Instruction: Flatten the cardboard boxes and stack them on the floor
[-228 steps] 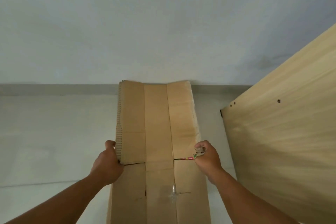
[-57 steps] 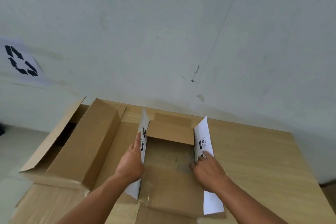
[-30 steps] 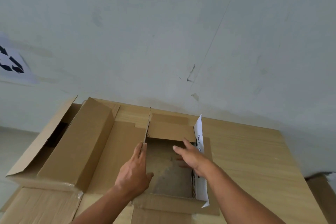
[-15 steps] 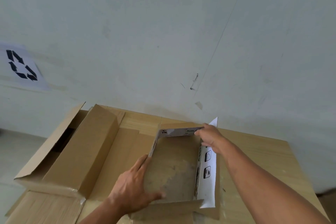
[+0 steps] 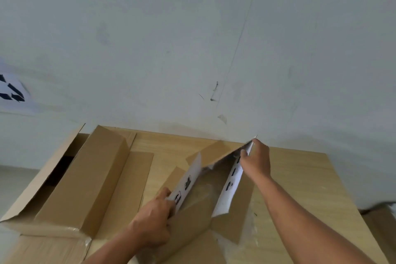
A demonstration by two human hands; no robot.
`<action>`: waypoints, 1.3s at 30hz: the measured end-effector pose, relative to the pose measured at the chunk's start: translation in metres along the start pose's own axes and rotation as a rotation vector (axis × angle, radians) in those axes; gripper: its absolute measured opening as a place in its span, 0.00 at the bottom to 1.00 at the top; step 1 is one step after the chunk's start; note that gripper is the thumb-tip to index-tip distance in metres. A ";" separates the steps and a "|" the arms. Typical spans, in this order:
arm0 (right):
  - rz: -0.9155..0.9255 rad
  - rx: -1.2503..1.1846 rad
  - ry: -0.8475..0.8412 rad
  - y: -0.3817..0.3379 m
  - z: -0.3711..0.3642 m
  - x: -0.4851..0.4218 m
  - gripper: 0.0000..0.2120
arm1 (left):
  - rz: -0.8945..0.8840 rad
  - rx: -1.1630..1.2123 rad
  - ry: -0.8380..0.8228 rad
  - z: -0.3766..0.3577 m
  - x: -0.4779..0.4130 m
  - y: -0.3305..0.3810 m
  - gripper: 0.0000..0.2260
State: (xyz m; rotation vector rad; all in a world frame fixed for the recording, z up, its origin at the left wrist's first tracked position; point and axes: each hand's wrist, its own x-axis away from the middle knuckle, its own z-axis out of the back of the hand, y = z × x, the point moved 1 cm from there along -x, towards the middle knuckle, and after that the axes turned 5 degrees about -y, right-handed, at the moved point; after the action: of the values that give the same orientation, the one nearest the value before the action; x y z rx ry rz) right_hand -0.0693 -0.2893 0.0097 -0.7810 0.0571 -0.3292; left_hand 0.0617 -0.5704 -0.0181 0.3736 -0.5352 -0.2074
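A small cardboard box with white printed sides lies skewed on the wooden table, its walls slanted into a leaning shape. My left hand grips the near left white wall at its lower end. My right hand pinches the far right corner of the box, up near the wall. Brown flaps splay out around the box at the back and front.
A larger open cardboard box lies on its side at the table's left, its flaps spread. A white wall rises right behind the table, with a recycling sign at far left. Floor shows at the left edge.
The small box has gone from a square upright tray to a skewed, collapsing shape. My right hand stayed at the far corner and pulled right; my left hand now grips the left wall.
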 end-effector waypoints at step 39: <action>-0.607 -1.374 -0.328 0.118 0.013 0.097 0.20 | -0.058 1.477 -0.136 0.012 -0.053 0.003 0.25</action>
State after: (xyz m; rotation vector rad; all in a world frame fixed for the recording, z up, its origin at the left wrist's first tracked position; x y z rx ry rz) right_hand 0.0564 -0.2323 -0.0568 -2.2207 -0.3059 -0.7443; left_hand 0.0108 -0.5554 -0.0320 1.8191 -0.7459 0.1543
